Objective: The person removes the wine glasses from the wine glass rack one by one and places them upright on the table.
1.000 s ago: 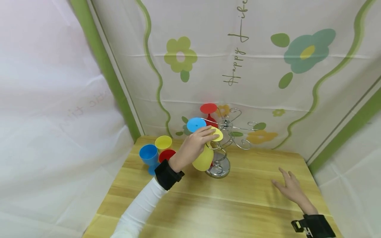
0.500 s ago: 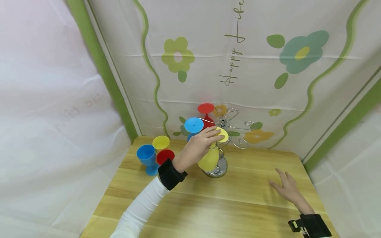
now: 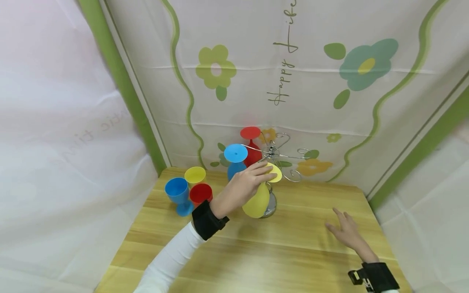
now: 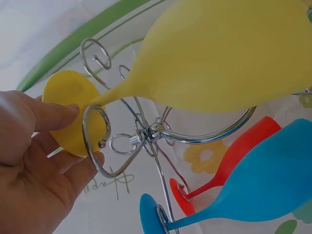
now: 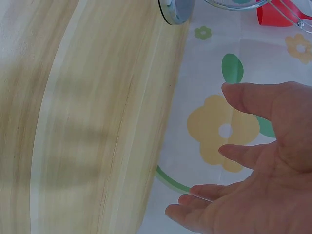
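Observation:
A yellow plastic goblet (image 3: 257, 203) hangs upside down in my left hand (image 3: 237, 190), which pinches its round foot. The left wrist view shows the thumb on that yellow foot (image 4: 66, 97) and fingers behind it. A curled wire hook of the metal goblet rack (image 4: 156, 130) lies right beside the stem; whether the stem is inside the curl, I cannot tell. Upside down on other rack arms hang a blue goblet (image 4: 263, 185) and a red goblet (image 4: 239, 163). My right hand (image 3: 348, 232) hovers over the table's right side, fingers spread, holding nothing.
On the left of the wooden table (image 3: 293, 260) stand a blue goblet (image 3: 177, 190), a yellow goblet (image 3: 195, 175) and a red goblet (image 3: 201, 193), all upright. A flower-printed cloth (image 3: 234, 110) hangs behind the rack. Bare wire arms reach to the right.
My left hand has carried the yellow goblet rightward against the rack's hook, then slightly lower. The right hand keeps its pose. The whole head view has shifted slightly.

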Demonstrator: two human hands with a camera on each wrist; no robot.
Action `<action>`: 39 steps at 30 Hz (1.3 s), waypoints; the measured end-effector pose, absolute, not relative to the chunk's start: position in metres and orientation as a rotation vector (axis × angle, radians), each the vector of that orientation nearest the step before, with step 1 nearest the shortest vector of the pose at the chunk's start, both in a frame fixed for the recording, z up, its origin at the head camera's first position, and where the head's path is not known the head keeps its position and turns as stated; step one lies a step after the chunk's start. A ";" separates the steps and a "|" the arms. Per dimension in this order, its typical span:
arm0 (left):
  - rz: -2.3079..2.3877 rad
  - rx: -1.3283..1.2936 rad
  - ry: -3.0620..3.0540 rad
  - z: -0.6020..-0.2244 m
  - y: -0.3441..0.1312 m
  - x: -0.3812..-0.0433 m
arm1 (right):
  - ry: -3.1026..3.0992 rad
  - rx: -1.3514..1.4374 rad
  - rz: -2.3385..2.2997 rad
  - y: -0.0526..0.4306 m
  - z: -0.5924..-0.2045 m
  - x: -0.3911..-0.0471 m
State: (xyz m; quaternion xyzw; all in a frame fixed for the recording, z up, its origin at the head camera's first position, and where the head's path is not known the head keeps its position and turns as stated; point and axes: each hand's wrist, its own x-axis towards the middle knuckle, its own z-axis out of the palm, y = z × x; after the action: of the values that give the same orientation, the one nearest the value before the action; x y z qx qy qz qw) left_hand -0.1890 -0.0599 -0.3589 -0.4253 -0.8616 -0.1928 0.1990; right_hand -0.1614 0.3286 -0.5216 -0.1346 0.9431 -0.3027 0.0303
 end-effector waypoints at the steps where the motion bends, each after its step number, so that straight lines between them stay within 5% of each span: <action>1: -0.542 -1.189 -2.409 -0.359 -0.061 -0.186 | 2.905 -0.418 -0.937 0.327 -0.522 -0.162; 16: -0.743 -1.075 -2.285 -0.372 -0.101 -0.151 | 2.897 -0.471 -0.929 0.312 -0.528 -0.158; 28: -1.101 -0.403 -2.183 -0.421 -0.156 -0.141 | 2.959 -0.517 -1.053 0.298 -0.535 -0.160; 33: -1.348 -0.063 -2.220 -0.455 -0.158 -0.133 | 3.057 -0.540 -1.209 0.277 -0.539 -0.162; 39: -1.651 0.055 -2.246 -0.480 -0.144 -0.130 | 3.014 -0.540 -1.388 0.244 -0.535 -0.168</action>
State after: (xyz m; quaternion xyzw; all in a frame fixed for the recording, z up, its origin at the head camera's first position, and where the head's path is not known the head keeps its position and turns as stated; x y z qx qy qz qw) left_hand -0.1303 -0.1436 -0.4804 0.0194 -0.7931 -0.5829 0.1757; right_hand -0.1678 0.2436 -0.5351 -0.1597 0.8910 -0.4104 -0.1101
